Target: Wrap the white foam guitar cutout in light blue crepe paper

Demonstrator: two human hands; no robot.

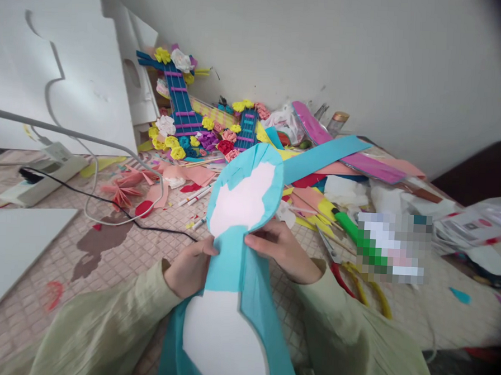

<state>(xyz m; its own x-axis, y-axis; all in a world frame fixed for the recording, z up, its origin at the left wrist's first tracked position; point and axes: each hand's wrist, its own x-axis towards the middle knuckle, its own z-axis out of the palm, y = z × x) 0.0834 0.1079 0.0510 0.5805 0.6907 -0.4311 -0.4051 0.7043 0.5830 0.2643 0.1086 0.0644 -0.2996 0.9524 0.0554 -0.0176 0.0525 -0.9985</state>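
A white board cutout (228, 337) with a round head, narrow neck and wide rounded body stands in front of me, tilted away. Blue crepe paper (225, 267) covers its neck and folds over the head's rim, leaving a ragged white patch (244, 198) bare. Loose paper hangs beside the body, whose lower end is cut off by the frame. My left hand (190, 265) is closed on the neck's left edge, thumb at the front. On the right edge, just below the head, my right hand (287, 251) pinches the cutout and paper; its other fingers are partly hidden behind.
Paper-flower-decorated blue guitar shapes (183, 108) lean at the back. Blue (328, 155) and pink paper strips (316, 126) lie right of them. Scissors (335, 250) and a green object (349, 226), partly pixelated, lie at right. Cables cross the left near a power strip (45, 179).
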